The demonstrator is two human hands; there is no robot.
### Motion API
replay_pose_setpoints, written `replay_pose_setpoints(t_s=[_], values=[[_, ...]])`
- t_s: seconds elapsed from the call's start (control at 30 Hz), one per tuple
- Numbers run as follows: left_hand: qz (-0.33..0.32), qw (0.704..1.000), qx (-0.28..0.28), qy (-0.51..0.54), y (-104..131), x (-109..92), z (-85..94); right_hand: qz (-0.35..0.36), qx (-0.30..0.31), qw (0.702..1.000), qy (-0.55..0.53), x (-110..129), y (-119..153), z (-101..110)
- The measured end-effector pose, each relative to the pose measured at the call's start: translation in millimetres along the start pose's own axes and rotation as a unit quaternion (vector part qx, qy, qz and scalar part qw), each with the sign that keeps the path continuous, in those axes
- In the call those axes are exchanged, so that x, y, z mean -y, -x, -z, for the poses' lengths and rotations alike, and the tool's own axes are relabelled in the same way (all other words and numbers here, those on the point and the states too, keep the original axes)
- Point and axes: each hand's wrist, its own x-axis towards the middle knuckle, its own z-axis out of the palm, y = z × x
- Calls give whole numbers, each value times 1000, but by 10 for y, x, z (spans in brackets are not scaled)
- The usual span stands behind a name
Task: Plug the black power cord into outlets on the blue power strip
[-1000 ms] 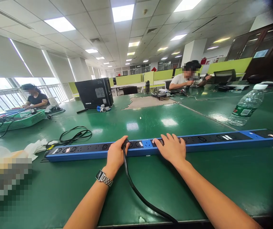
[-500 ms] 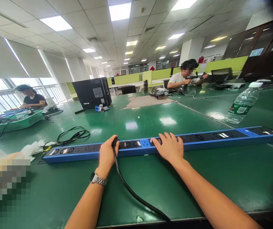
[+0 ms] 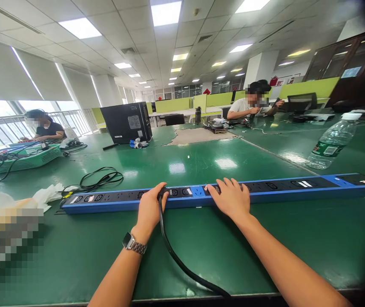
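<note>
While the right hand, fingers spread, braces the blue power strip lying across the table, the left hand has its fingers closed around the black power cable at its plug end. Apply force square to the socket face, without side load.

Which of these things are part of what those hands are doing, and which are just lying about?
In use: black cord, its end in the left hand; blue power strip, under the right hand.

Lying about, apparently: water bottle; computer tower; green basket.

One power strip, one wristwatch (co-workers: two).
</note>
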Motion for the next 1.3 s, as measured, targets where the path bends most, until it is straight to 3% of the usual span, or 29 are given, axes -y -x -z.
replay_pose_setpoints(t_s=[0.17, 0.3, 0.63, 0.77, 0.97, 1.3], values=[[27, 999, -45, 2, 7, 119, 61, 1, 1, 1000, 4, 0, 7, 7], [16, 1000, -16, -3, -33, 142, 81, -3, 3, 1000, -1, -3, 1, 10], [27, 999, -9, -16, -79, 173, 130, 0, 3, 1000, -5, -9, 6, 19], [1, 1000, 7, 28, -58, 116, 47, -1, -1, 1000, -8, -15, -7, -2], [-29, 998, -12, 52, -113, -21, -143, 1, -2, 1000, -8, -18, -10, -2], [-13, 997, -2, 74, -106, -33, -159, 1, 2, 1000, -8, -14, -6, 1]])
